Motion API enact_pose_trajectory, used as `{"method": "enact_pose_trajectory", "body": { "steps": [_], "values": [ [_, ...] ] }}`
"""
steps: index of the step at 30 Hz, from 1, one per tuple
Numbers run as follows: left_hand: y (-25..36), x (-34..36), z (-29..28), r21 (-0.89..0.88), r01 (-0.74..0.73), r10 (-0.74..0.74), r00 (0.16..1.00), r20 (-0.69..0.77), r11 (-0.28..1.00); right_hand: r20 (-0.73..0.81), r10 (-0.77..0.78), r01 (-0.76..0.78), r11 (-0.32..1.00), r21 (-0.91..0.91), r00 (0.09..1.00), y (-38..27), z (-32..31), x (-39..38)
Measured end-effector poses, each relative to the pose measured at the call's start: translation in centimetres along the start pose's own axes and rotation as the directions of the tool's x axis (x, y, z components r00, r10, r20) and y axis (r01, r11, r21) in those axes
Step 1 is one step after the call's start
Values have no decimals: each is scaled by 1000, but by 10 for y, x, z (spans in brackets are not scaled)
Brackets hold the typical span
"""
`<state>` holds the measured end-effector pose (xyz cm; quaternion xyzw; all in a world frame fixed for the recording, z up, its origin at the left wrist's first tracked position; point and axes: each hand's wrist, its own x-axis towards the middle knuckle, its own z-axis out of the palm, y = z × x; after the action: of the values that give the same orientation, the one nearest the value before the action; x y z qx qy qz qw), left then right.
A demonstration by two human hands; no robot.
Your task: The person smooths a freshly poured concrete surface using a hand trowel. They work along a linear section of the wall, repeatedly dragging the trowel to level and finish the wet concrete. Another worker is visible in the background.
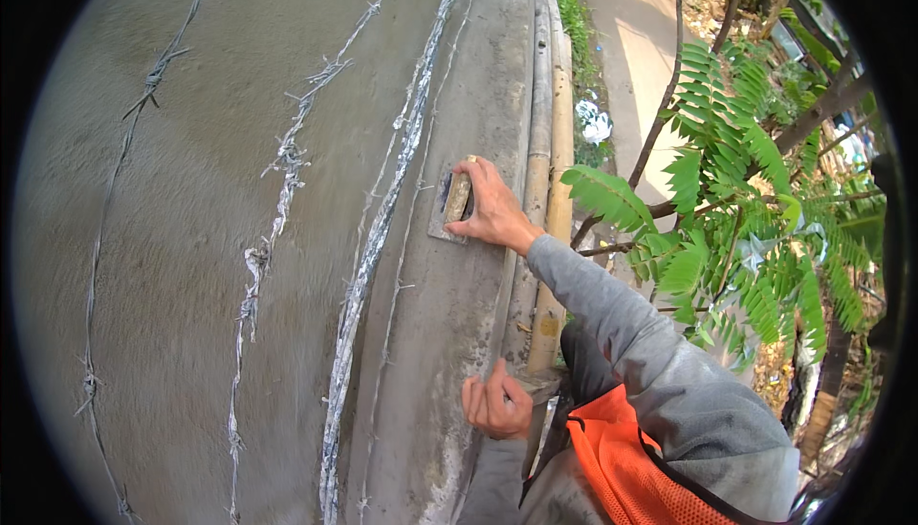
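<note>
My right hand [495,207] is closed around the wooden handle of a plastering trowel [459,195]. The trowel's flat, grey, rectangular blade lies against the smooth cement surface [469,95], and my fingers partly cover the handle. Closer to my body, my left hand [497,404] is curled shut beside the pale, rough edge of the cement, and nothing shows in its fingers. Grey sleeves cover both arms, and an orange mesh vest [622,448] shows at the lower right.
Several strands of barbed wire [287,152] run alongside the cement on the left, one bundled with shiny silver wrapping [387,209]. Bamboo poles [558,142] line the right edge. Leafy branches [708,114] reach in from the right, above a pale path [622,28].
</note>
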<state>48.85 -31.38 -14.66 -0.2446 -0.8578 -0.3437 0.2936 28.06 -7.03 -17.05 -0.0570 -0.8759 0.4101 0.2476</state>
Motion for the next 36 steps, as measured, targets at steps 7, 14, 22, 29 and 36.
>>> {"method": "enact_pose_trajectory", "body": {
  "steps": [7, 14, 22, 29, 36],
  "values": [
    [-1, -2, 0, -18, 20, -20, 1000, 10, 1000, 33, 95, -92, 993, -77, 995, 88, -39, 122],
    [0, -3, 0, -31, 32, -32, 999, 7, 999, 103, -31, 31, 1000, 6, 994, 21, -15, 30],
    [1, -2, 2, -33, 31, -31, 999, -10, 999, 114, -15, 10, 999, 42, 993, -82, 20, -92],
    [-2, -5, 2, -11, 17, -17, 1000, -3, 1000, -4, 72, -72, 997, 22, 997, 22, -10, 27],
    [-2, -7, 1, -17, 44, -43, 999, 22, 999, 70, 230, -227, 973, -49, 971, 89, -41, 137]
  ]
}}
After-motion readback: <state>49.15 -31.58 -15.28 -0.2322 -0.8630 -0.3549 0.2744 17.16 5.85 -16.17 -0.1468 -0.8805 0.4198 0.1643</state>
